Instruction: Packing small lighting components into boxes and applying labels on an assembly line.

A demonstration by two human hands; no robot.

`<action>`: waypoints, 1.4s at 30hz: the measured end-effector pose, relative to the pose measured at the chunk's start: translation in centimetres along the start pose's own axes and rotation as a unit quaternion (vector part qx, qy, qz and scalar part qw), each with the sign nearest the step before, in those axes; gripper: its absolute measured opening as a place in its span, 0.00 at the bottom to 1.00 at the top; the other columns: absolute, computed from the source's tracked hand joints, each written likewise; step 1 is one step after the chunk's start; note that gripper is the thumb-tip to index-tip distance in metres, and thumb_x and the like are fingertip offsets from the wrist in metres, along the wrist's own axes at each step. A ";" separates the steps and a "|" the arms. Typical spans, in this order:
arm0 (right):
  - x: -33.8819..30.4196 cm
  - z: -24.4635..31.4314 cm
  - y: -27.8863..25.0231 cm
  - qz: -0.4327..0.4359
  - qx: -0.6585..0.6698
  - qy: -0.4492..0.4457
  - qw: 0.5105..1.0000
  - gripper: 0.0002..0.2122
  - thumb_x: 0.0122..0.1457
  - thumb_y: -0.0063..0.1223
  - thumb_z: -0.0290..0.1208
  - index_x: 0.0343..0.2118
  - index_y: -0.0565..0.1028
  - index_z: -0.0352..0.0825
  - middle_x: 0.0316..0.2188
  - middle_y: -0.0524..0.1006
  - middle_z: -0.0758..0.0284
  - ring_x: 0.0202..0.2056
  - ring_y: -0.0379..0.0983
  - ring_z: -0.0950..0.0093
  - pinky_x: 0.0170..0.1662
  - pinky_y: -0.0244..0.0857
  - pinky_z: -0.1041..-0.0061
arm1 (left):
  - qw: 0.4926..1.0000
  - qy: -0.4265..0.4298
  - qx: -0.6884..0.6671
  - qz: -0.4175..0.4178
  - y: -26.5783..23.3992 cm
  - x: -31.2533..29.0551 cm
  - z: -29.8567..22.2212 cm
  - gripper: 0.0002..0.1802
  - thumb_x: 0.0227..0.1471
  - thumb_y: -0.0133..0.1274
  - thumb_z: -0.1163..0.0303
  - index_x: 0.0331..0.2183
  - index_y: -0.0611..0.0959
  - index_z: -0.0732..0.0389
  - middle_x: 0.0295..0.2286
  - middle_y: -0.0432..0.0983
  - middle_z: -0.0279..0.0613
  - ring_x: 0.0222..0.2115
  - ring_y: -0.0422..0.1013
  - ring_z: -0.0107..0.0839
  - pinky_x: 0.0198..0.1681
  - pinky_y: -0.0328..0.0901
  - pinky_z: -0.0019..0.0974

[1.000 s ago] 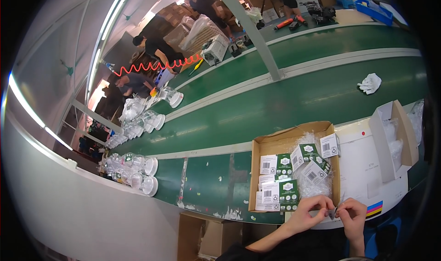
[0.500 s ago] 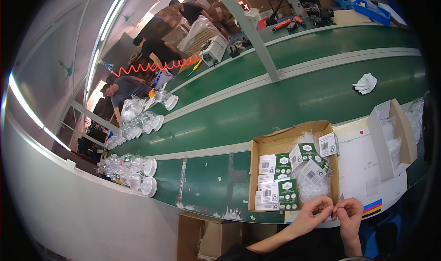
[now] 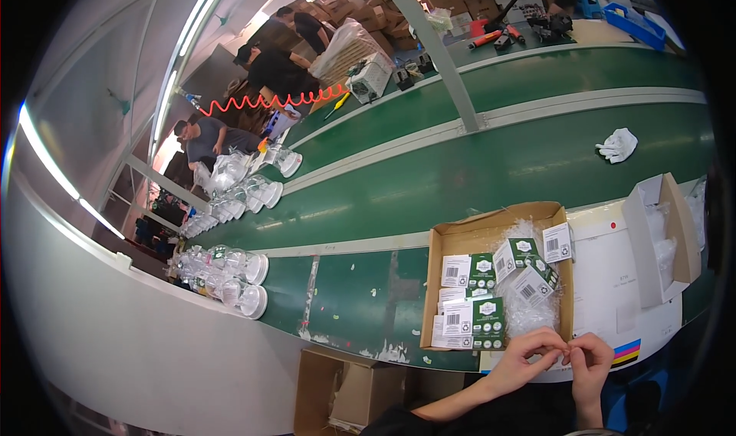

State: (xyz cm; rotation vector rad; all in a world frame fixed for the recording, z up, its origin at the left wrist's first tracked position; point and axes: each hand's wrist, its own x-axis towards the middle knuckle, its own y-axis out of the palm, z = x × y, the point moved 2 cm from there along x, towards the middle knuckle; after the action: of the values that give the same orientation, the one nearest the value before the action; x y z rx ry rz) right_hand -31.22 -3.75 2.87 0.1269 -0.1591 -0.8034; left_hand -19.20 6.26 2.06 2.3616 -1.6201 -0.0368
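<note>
Both my hands are at the near right corner of a shallow cardboard tray (image 3: 477, 233). My left hand (image 3: 529, 357) has its thumb and fingertips pinched together, and my right hand (image 3: 589, 365) pinches against them. Anything between the fingertips is too small to make out. Inside the tray lie several small white and green boxes (image 3: 460, 319), stacked on the left, with others on top of crumpled clear plastic bags (image 3: 529, 312). One more small white box (image 3: 557, 243) rests at the tray's right edge.
A white open carton (image 3: 682, 240) holding clear plastic bags stands at the right on a white printed sheet (image 3: 606, 271). A white glove (image 3: 617, 145) lies on the green belt (image 3: 521, 156). Clear domed plastic pieces (image 3: 249, 299) line the left. People work at the far left.
The whole view has shifted slightly, so the scene sits further right. My hands stay near the tray's corner, fingertips still together. At the far left, the person in grey has changed arm position.
</note>
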 end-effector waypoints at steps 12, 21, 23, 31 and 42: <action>0.0 0.2 -0.3 0.013 -0.074 -0.041 0.996 0.02 0.54 0.49 0.19 0.28 0.73 0.27 0.20 0.71 0.66 0.21 0.69 0.81 0.25 0.62 0.84 | 0.999 -0.038 -0.022 -0.029 0.2 -0.2 0.5 0.14 0.54 0.51 0.79 0.44 0.73 0.66 0.33 0.75 0.38 0.36 0.72 0.23 0.41 0.66 0.27; 0.4 0.7 0.0 0.040 -0.161 -0.103 0.981 0.02 0.51 0.49 0.18 0.26 0.73 0.28 0.19 0.71 0.66 0.20 0.69 0.79 0.25 0.62 0.83 | 0.998 -0.029 0.047 -0.023 -0.1 -0.2 0.0 0.16 0.52 0.52 0.79 0.45 0.73 0.65 0.30 0.76 0.37 0.33 0.72 0.23 0.39 0.66 0.27; 0.3 0.4 0.1 0.019 -0.133 -0.062 0.989 0.02 0.50 0.49 0.18 0.26 0.73 0.27 0.19 0.72 0.65 0.20 0.69 0.79 0.25 0.62 0.83 | 0.998 -0.028 0.054 -0.029 -0.1 -0.2 0.0 0.16 0.52 0.52 0.79 0.45 0.73 0.65 0.30 0.76 0.37 0.32 0.72 0.23 0.38 0.66 0.28; 0.6 0.7 0.1 0.018 -0.168 -0.085 0.982 0.01 0.47 0.51 0.17 0.23 0.73 0.28 0.18 0.72 0.65 0.20 0.69 0.77 0.25 0.62 0.82 | 0.996 -0.013 0.085 -0.033 -0.2 -0.1 0.1 0.16 0.51 0.53 0.80 0.44 0.74 0.65 0.31 0.77 0.38 0.33 0.73 0.24 0.39 0.66 0.27; 1.3 1.7 0.9 0.032 -0.208 -0.144 0.967 0.03 0.43 0.54 0.16 0.23 0.75 0.29 0.21 0.75 0.62 0.22 0.72 0.73 0.27 0.64 0.79 | 0.992 -0.022 0.123 -0.031 -0.5 -0.3 -0.9 0.16 0.51 0.53 0.80 0.44 0.75 0.67 0.29 0.76 0.36 0.30 0.71 0.22 0.37 0.66 0.26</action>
State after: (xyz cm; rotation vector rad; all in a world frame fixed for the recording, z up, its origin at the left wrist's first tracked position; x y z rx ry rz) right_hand -29.98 -4.18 4.81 -0.3933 -0.2638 -0.7727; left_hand -18.68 6.88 2.72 2.6132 -1.6544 0.1045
